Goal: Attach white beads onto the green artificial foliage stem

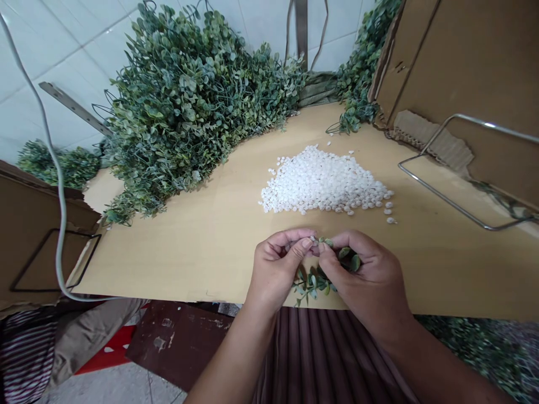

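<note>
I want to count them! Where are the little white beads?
The beads lie in a heap in the middle of the table, just beyond the two hands, with the big leaf pile to their left.

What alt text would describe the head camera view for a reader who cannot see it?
Two bare hands, the left hand and the right hand, pinch a small green artificial leafy sprig together above a tan wooden table. Behind lie a pile of small white plastic beads and a heap of green artificial foliage.
</note>
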A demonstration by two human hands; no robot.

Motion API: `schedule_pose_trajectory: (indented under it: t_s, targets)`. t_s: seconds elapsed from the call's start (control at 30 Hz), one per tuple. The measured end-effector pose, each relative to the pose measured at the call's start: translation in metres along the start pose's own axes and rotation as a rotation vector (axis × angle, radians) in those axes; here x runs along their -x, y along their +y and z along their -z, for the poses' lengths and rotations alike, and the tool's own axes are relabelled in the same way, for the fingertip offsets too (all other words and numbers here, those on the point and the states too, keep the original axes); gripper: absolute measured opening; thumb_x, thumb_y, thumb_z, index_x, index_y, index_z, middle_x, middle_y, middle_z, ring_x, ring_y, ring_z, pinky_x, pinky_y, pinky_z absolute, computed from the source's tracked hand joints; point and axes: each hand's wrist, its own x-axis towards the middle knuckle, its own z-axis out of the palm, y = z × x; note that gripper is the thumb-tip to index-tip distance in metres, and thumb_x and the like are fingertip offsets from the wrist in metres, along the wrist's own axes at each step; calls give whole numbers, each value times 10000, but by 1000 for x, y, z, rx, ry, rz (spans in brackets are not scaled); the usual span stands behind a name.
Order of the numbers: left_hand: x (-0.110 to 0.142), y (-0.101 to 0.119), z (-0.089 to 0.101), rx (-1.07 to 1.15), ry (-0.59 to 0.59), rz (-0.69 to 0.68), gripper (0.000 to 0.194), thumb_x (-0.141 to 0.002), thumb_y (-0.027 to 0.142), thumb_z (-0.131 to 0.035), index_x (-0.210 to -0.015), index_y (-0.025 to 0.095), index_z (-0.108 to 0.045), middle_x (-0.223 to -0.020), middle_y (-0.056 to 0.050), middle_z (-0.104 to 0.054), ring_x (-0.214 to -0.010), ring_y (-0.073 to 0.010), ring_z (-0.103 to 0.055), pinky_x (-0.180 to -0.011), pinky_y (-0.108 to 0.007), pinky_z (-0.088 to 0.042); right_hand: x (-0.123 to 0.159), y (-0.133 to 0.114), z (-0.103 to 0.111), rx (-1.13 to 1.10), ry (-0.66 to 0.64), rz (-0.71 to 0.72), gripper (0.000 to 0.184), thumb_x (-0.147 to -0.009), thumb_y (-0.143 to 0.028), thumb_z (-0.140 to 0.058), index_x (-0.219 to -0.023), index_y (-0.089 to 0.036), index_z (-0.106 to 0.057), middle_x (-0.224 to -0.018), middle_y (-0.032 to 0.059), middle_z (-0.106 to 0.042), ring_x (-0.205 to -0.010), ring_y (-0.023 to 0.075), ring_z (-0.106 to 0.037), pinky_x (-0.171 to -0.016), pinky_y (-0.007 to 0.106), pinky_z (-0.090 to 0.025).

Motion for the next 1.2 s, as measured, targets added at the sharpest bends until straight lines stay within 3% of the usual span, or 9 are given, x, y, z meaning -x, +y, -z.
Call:
schedule_pose_trajectory:
  t_s: [0.37, 0.6, 0.87, 1.2]
  targets:
    - [-1, -1, -2, -3, -31, -48, 110, -606, 226, -800, -675, 176, -731, -627, 10, -704, -600, -80, -627, -654, -181, -519, -1, 2, 0, -2, 27, 56, 144, -750, -177, -539, -608, -174, -563, -529, -28, -550, -464, 96, -479, -464, 188, -393]
    - [-1, 2, 6, -15, -132, -5, 141, -600, 252, -809, -679, 169, -727, -630, 12, -708, -587, -72, -625, -643, -178, -522, -1, 0, 2, -62, -28, -6, 146, -718, -191, -535, -573, -176, -532, -475, -52, -469, -422, 80, -416, -409, 178, -336]
    - [-4, 3, 10, -67, -133, 24, 101, -605, 203, -799, -674, 163, -736, -586, 18, -691, -530, -46, -576, -553, -136, -476, -2, -2, 2, -76, -86, -41, 148, -703, -191, -514, -558, -172, -533, -473, -48, -464, -428, 79, -417, -424, 178, -344]
    - [-6, 5, 10, -71, -143, 56, 149, -573, 246, -818, -662, 160, -737, -550, 16, -667, -517, -63, -568, -577, -176, -495, -1, 1, 2, -106, -108, -85, 146, -714, -208, -526, -580, -166, -565, -491, -31, -513, -441, 91, -444, -427, 187, -360]
